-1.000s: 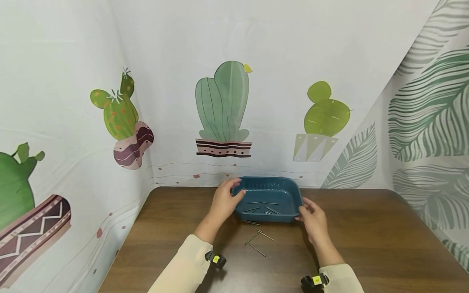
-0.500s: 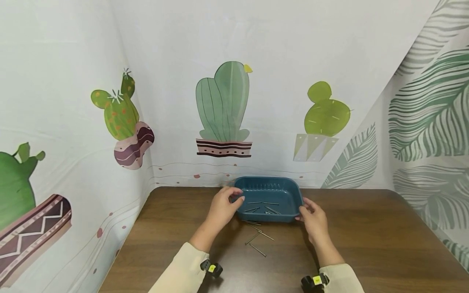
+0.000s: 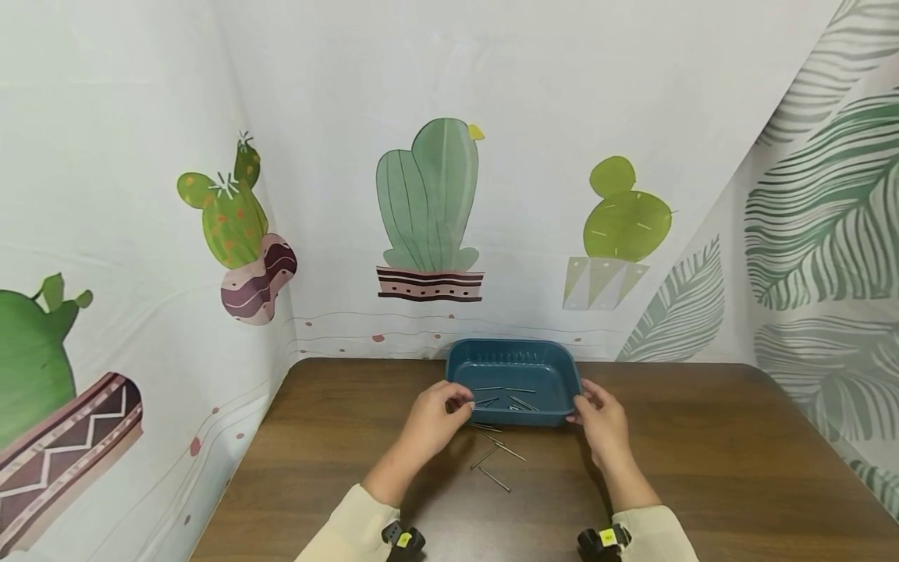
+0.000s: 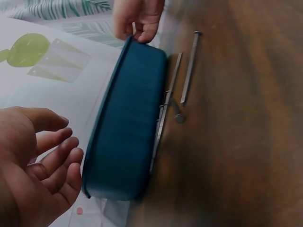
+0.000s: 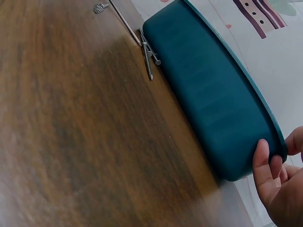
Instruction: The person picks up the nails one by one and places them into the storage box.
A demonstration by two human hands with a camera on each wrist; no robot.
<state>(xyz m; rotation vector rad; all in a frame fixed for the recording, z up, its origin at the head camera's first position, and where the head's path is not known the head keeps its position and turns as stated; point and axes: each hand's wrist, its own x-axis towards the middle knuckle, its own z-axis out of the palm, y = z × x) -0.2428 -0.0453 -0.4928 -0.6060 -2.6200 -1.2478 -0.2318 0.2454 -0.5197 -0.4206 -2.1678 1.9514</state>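
Observation:
A blue-green plastic tray [image 3: 523, 419] sits at the back of the table with several nails [image 3: 520, 390] lying in it. In front of it several more nails [image 3: 495, 480] lie loose on the wood. My right hand [image 3: 604, 425] pinches the tray's right end, thumb on the front wall and fingers at the rim, as the right wrist view confirms. Beside the front left corner hovers my left hand [image 3: 433, 421], fingers loosely bent. In the left wrist view nothing shows in that hand [image 4: 33, 165], and whether it touches the tray is unclear.
The brown wooden table [image 3: 323, 453] ends at the back against a white cloth [image 3: 534, 117] printed with cacti and leaves. A wrist camera [image 3: 405, 540] is strapped to the left cuff, another camera [image 3: 600, 542] to the right.
My left hand has moved from the tray's left rim toward the person, down to the front left corner. The right hand, tray and nails stay where they were.

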